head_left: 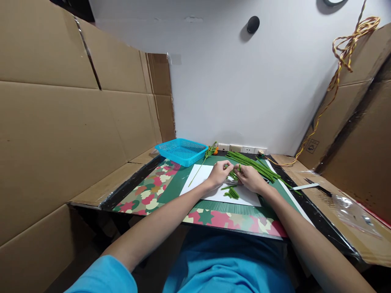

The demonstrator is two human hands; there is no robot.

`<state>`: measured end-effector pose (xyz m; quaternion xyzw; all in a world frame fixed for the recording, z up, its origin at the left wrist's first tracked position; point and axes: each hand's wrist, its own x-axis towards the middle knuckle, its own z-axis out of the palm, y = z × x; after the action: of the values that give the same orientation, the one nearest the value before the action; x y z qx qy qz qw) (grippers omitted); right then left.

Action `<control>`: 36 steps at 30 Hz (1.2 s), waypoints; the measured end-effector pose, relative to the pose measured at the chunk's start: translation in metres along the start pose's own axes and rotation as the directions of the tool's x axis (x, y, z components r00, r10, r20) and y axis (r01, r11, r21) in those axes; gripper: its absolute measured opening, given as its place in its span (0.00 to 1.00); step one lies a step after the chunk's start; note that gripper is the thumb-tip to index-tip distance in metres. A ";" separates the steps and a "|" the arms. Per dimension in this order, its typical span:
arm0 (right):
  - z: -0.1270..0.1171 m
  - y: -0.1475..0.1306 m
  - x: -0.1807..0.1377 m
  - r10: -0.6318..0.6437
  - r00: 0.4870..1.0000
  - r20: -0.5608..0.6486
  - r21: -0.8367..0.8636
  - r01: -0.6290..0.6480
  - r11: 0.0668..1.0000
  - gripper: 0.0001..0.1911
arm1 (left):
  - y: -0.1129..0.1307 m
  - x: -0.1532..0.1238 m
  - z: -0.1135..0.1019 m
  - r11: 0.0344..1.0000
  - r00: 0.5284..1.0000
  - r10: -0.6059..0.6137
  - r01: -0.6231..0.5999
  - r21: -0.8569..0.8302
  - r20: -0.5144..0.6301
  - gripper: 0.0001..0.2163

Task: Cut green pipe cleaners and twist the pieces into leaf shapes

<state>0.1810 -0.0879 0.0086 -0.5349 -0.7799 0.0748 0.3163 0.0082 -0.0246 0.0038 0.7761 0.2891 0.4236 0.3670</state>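
Note:
Over a white sheet of paper, my left hand and my right hand come close together. The fingers of both are pinched on a short green pipe cleaner; its exact shape is partly hidden by the fingertips. More green pieces lie under and between the hands. Just below them, a small pile of short, bent green pipe cleaner pieces rests on the paper. Behind my right hand lies a bundle of long green pipe cleaners. Scissors show only partly beside that hand.
At the back left stands a blue plastic basket, with a long-stemmed green-and-orange pipe cleaner flower beside it. A white strip, a dark pointed tool and a clear plastic bag lie at right. Cardboard walls flank the table.

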 end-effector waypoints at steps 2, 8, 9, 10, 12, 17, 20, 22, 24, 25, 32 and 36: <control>0.000 0.000 0.000 0.002 1.000 0.005 0.004 -0.002 1.000 0.13 | 0.000 0.000 0.000 1.000 1.000 0.006 -0.006 0.015 -0.001 0.14; 0.000 0.000 0.000 0.003 1.000 0.008 -0.011 -0.003 1.000 0.12 | 0.001 -0.001 -0.001 0.998 1.000 0.000 0.000 0.062 -0.001 0.14; 0.000 0.000 0.000 0.003 1.000 0.009 -0.013 -0.003 1.000 0.12 | 0.001 -0.001 -0.001 0.998 1.000 -0.001 0.001 0.066 -0.001 0.14; 0.000 0.000 0.000 0.004 1.000 0.013 -0.014 -0.004 1.000 0.13 | 0.001 -0.001 -0.001 0.998 1.000 -0.001 0.001 0.068 -0.001 0.14; 0.000 -0.001 0.000 0.009 1.000 0.016 -0.020 -0.008 1.000 0.13 | 0.001 -0.001 -0.001 0.998 1.000 0.001 -0.001 0.067 0.000 0.14; -0.001 -0.001 -0.001 0.018 1.000 0.023 -0.034 -0.017 0.999 0.14 | 0.000 -0.001 -0.001 0.997 1.000 -0.005 0.005 0.076 0.004 0.14; 0.000 -0.001 0.000 0.011 1.000 0.022 -0.035 -0.010 0.999 0.14 | 0.000 -0.001 -0.001 0.996 1.000 -0.014 0.014 0.083 0.006 0.14; 0.000 -0.001 0.000 0.007 1.000 0.020 -0.043 -0.007 0.999 0.15 | 0.001 -0.001 -0.001 0.996 1.000 -0.014 0.014 0.083 0.005 0.14; 0.000 -0.001 0.000 0.007 1.000 0.020 -0.054 -0.006 0.999 0.16 | 0.001 -0.001 -0.001 0.997 1.000 -0.007 0.006 0.079 0.005 0.14; 0.000 -0.001 0.000 0.007 1.000 0.019 -0.057 -0.006 0.998 0.16 | 0.001 -0.001 -0.001 0.997 1.000 -0.003 0.003 0.075 0.006 0.14; 0.001 0.001 -0.001 0.010 1.000 0.021 -0.060 -0.008 0.998 0.16 | 0.001 -0.001 -0.001 0.996 1.000 -0.006 0.005 0.084 0.011 0.13; 0.001 0.000 0.000 0.013 1.000 0.025 -0.072 -0.011 0.997 0.17 | 0.002 -0.001 -0.001 0.995 1.000 -0.014 0.013 0.096 0.011 0.13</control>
<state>0.1807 -0.0879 0.0074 -0.5495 -0.7828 0.0556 0.2866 0.0071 -0.0264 0.0047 0.7933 0.3122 0.4023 0.3337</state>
